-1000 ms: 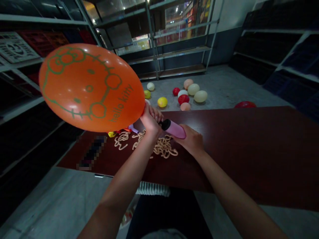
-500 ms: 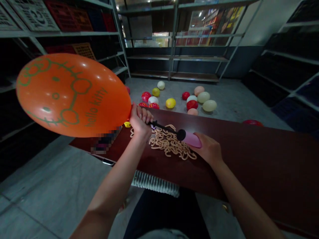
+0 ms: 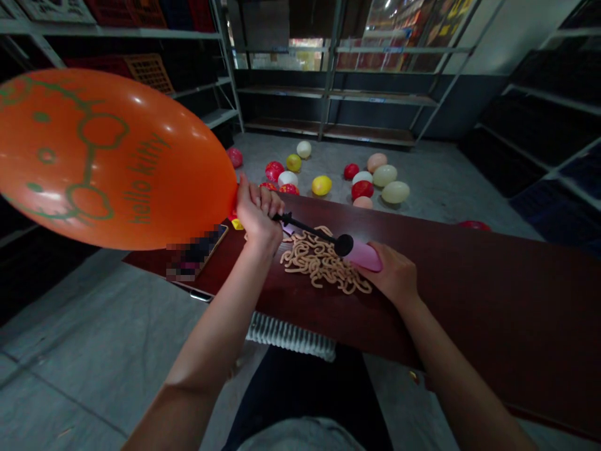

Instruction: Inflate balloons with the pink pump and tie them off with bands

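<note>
Orange Hello Kitty balloon (image 3: pixel 94 156) sits at 9 o'clock from the left hand (image 3: pixel 257 219), its grip closed on the balloon's neck and the black nozzle (image 3: pixel 305 227) of a pink hand pump (image 3: pixel 364 254), above a dark red surface (image 3: pixel 474 300) carrying a tangle of uninflated tan balloons (image 3: pixel 319 263) at 4 o'clock from that hand. Right hand (image 3: pixel 392 272), at 3 o'clock, has a closed grip on the pump barrel. Loose inflated balloons (image 3: pixel 328 178) lie on the floor at 12 o'clock.
</note>
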Demonstrator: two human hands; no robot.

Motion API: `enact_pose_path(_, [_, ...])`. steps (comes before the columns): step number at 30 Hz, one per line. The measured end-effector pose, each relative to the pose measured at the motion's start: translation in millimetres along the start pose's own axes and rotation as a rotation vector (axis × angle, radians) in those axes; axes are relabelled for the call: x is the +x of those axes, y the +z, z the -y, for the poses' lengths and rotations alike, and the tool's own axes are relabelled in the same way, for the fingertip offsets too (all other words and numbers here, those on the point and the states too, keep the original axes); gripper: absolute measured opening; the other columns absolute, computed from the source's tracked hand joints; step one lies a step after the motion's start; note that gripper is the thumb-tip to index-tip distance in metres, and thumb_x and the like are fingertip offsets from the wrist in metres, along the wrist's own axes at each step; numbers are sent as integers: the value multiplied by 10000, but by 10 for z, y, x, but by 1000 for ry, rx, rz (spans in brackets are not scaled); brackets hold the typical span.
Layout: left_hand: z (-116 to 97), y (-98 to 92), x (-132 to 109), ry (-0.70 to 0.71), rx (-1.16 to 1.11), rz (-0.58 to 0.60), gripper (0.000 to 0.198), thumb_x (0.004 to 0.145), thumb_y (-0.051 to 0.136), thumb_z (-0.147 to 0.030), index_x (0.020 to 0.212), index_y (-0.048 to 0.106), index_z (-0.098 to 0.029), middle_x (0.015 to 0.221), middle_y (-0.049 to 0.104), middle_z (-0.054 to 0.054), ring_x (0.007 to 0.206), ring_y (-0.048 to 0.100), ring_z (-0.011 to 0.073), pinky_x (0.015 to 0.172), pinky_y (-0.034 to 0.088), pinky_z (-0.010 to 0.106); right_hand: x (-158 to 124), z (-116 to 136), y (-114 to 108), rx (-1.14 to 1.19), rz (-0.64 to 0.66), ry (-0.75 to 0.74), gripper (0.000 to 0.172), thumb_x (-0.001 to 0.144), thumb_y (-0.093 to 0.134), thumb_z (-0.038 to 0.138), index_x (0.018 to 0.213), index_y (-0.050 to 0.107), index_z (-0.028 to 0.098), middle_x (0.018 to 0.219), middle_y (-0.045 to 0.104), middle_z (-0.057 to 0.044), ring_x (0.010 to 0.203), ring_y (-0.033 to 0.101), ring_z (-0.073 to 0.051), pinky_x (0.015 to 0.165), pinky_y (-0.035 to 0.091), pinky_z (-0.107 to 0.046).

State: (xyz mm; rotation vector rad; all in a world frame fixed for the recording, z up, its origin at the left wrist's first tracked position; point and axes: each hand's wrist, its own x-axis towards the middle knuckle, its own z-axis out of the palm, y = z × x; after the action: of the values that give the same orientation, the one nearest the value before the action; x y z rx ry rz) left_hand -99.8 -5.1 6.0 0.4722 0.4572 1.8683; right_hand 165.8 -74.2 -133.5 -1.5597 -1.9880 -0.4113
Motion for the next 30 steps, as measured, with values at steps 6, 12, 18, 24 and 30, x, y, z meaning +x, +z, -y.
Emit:
enact_pose_path(6, [246,601,-88,44,77,97,559,1057,380,-375,548,215,-215,412,162,-61,344,148,80,394,155,276,-2,-19,-24,77,-116,178,444,813,654,567,1075,655,209,913,748,-80,776,702,-250,679,476,-326])
enact_pose_path(12, [931,758,-239,-29,138,191,542,1036,423,-332,534,254,-219,405,205,-61,322,212,84,369,182,273,13,2,-49,120,-139,333,436,799,661,563,1073,654,224,862,743,-72,736,691,-249,621,441,-314])
enact_pose_path(18, [1474,683,-472,-150,199,139,590,979,526,-455,520,251,-206,389,219,-78,298,243,68,344,197,238,30,-1,-84,135,-135,425,427,795,687,540,1069,658,214,893,746,-68,780,695,-260,624,436,-325])
enact_pose_path(24, [1411,594,-376,-171,177,144,566,1009,476,-403,522,267,-206,374,230,-73,286,232,76,332,197,240,38,-4,-84,143,-118,334,393,833,673,524,1075,650,215,923,751,-63,794,704,-247,621,435,-311])
enact_pose_path(30, [993,458,-171,-182,135,144,586,1016,469,-397,503,266,-199,379,228,-67,296,229,78,346,222,242,37,30,-28,109,-68,198,432,833,676,545,1113,643,218,954,755,-61,806,716,-244,625,454,-308])
